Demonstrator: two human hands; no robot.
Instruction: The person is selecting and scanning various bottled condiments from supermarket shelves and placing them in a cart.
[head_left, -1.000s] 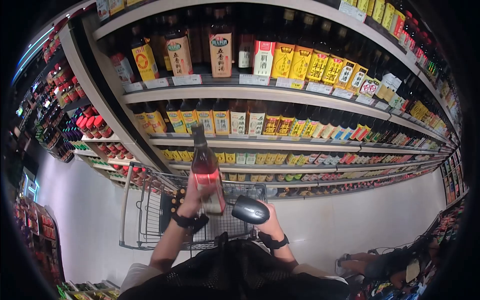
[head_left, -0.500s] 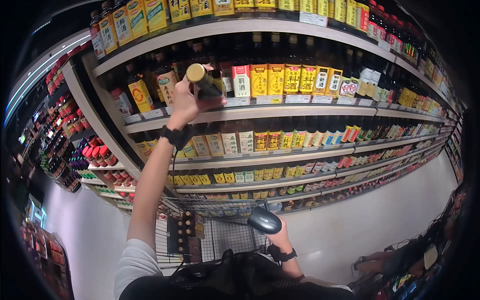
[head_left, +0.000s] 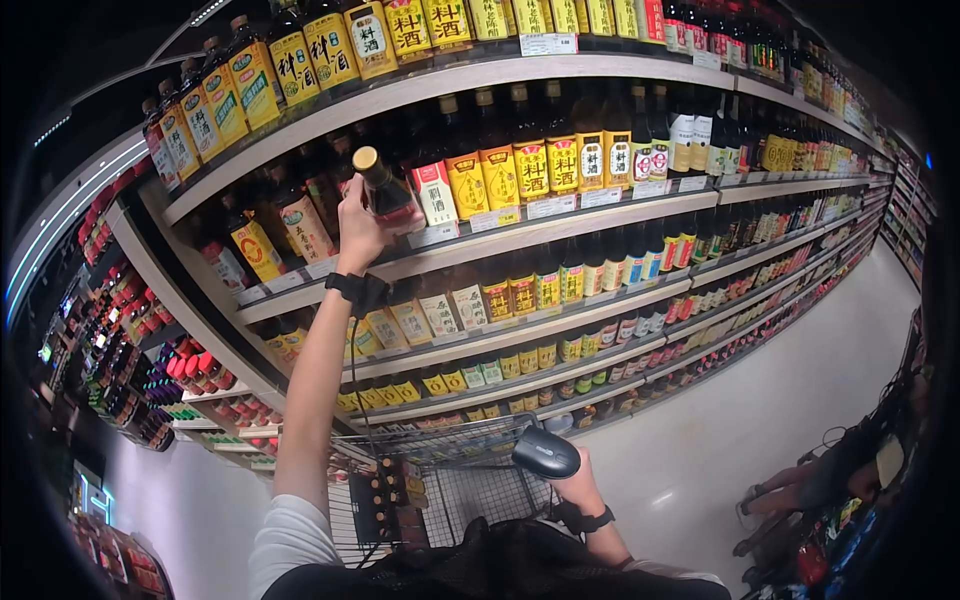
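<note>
L hand (head_left: 362, 228) wrapped round dark bottle (head_left: 388, 198), shelf edge (head_left: 480, 226), 11 o'clock, R hand (head_left: 577, 484) closed on scanner (head_left: 546, 453), 5 o'clock, over cart (head_left: 480, 500).

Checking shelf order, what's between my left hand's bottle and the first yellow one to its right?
The head view shows a red-and-white-labelled bottle between the held bottle and the yellow one.

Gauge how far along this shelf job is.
Looks done: shelved bottles stand in rows. In hand: left hand grips a gold-capped bottle at the shelf; right hand holds a handheld scanner. Remaining, probably: releasing that bottle, then the bottles in the cart.
</note>
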